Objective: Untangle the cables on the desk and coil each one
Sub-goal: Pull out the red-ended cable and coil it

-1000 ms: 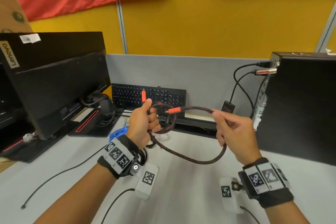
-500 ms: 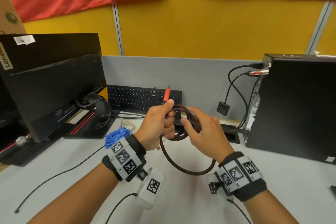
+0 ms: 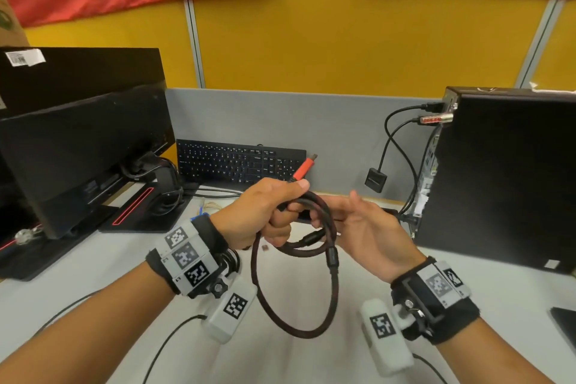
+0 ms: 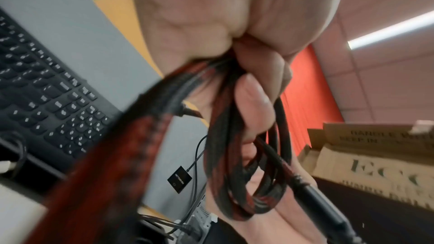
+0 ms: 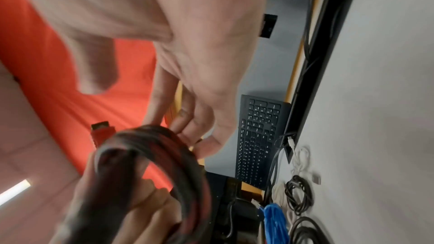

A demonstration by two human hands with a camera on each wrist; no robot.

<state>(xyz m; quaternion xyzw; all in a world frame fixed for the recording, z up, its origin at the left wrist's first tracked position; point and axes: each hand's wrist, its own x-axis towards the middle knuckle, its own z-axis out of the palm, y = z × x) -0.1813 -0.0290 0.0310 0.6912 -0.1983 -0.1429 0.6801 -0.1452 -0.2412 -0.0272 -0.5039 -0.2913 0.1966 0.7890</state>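
A braided red-and-black cable (image 3: 299, 334) is gathered in loops held up over the desk. My left hand (image 3: 265, 212) grips the bundle (image 4: 218, 173), fingers curled round it. The cable's red plug (image 3: 303, 169) sticks up past the thumb. One long loop hangs down from the fist. A black plug end (image 4: 321, 205) lies across the small loops. My right hand (image 3: 371, 234) is just right of the coil (image 5: 164, 140), fingers straight and spread, holding nothing; whether its fingertips touch the loops I cannot tell.
A black keyboard (image 3: 240, 162) leans on the grey partition behind the hands. A monitor (image 3: 87, 146) stands left, a PC tower (image 3: 505, 178) with plugged leads right. A blue cable bundle (image 5: 274, 220), black coils (image 5: 298, 192) and a white cable (image 5: 300, 157) lie on the desk.
My right hand brought a length of cable to the left hand, let go and opened. The left hand now holds an added loop, and the plug tilted right.
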